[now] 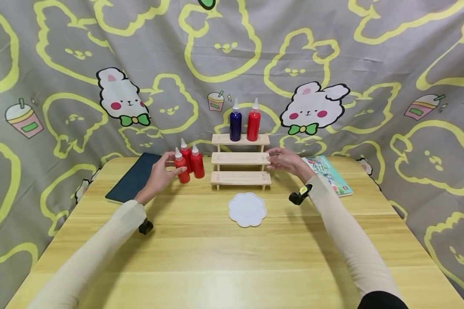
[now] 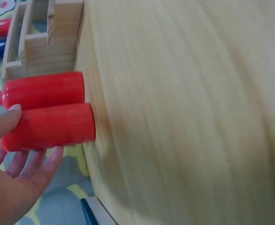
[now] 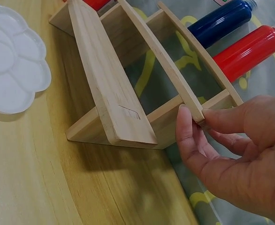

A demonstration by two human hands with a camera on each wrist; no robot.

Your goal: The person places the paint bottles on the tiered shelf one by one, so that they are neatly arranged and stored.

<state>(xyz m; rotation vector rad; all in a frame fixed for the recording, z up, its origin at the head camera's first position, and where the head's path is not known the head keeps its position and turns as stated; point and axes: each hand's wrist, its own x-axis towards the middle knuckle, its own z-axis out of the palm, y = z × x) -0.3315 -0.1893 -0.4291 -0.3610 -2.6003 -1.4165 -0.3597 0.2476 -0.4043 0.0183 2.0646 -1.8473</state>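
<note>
My left hand (image 1: 159,175) grips the nearest of three red squeeze bottles with white nozzle tips, its thumb across the front of that bottle (image 1: 183,171) and its fingers round the other side. The other two red bottles (image 1: 197,165) stand close beside it, left of a three-tier wooden shelf (image 1: 239,177). At the shelf's right side, my right hand (image 3: 250,145) pinches the end of the middle tier (image 3: 168,65) between thumb and fingers. On the top tier a dark blue bottle (image 1: 235,125) and another red bottle (image 1: 253,125) stand upright.
A white flower-shaped palette (image 1: 247,210) lies in front of the shelf. On the left lies a dark flat folder (image 1: 129,182), and a colourful book (image 1: 334,178) is at the right. A patterned curtain (image 1: 239,60) hangs behind the wooden table (image 1: 232,262).
</note>
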